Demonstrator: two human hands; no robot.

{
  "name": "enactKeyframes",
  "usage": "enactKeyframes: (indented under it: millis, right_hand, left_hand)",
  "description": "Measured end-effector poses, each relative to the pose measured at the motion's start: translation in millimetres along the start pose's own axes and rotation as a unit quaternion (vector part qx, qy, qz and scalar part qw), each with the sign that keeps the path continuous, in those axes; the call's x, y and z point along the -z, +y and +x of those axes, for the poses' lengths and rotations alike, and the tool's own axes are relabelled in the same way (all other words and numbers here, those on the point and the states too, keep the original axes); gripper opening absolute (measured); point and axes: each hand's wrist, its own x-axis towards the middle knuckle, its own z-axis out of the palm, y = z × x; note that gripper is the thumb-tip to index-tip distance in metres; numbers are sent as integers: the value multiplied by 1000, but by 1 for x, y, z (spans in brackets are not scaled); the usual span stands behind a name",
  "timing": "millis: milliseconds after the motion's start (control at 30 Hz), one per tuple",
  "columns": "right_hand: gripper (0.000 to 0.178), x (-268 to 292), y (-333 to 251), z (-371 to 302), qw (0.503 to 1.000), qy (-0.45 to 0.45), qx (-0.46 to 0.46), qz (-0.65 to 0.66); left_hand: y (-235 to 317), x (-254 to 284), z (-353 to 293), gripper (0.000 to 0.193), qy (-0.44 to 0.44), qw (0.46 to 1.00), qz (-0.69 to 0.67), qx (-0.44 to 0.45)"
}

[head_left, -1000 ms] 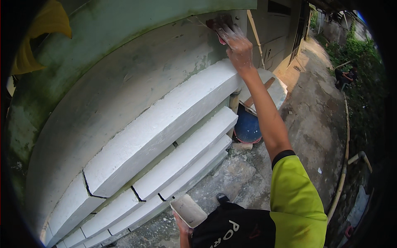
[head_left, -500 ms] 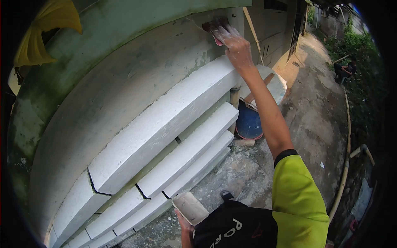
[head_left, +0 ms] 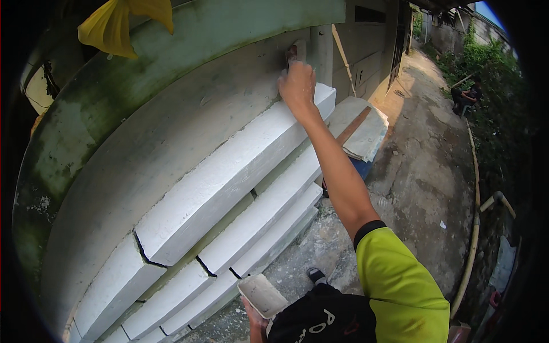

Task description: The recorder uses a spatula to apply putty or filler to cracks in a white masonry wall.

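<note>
At the lower middle, my left hand [head_left: 255,314] is closed on the side of a shallow, off-white rectangular tub [head_left: 264,294] with greyish residue inside. My right arm stretches up and forward to a grey plastered wall [head_left: 189,106]. Against its far end, my right hand [head_left: 298,87] is closed around a small dark-reddish tool [head_left: 294,55]; the hand hides most of it, so its kind cannot be made out. Directly below the hand runs the top one of several stepped white ledges [head_left: 229,174], with dark gaps between its sections.
A green, stained overhang [head_left: 189,40] curves above the wall, with yellow cloth [head_left: 123,26] hanging at upper left. Beyond the ledges, a board [head_left: 366,134] carries a wooden strip [head_left: 353,124]. A concrete path [head_left: 423,154] runs along the right, edged by a pipe [head_left: 474,228]. Another person [head_left: 466,97] sits far off.
My right hand has turned, its fingers now pointing up the wall, still near the far end. The view has shifted somewhat. My left hand keeps the tub in nearly the same place.
</note>
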Motion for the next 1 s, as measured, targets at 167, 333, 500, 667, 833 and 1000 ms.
enactKeyframes:
  millis: [167, 333, 500, 667, 833, 1000]
  right_hand:
    - [14, 21, -39, -30, 998, -24, -23, 45]
    - [31, 37, 12, 3, 992, 55, -113, 14]
    - [13, -6, -1, -10, 996, 19, -83, -13]
    - [23, 38, -32, -42, 997, -22, -39, 70]
    - [32, 27, 25, 3, 994, 61, -86, 33]
    - [37, 19, 2, -26, 998, -42, -20, 39]
  left_hand:
    - [11, 21, -11, 72, -15, 1000, -9, -12]
    - [19, 31, -11, 73, -29, 999, -14, -3]
    - [27, 31, -12, 73, -43, 998, -38, -11]
    - [21, 37, -5, 73, -46, 997, -59, -8]
    - [11, 28, 3, 73, -8, 1000, -27, 3]
    - [1, 21, 0, 73, 20, 999, -12, -28]
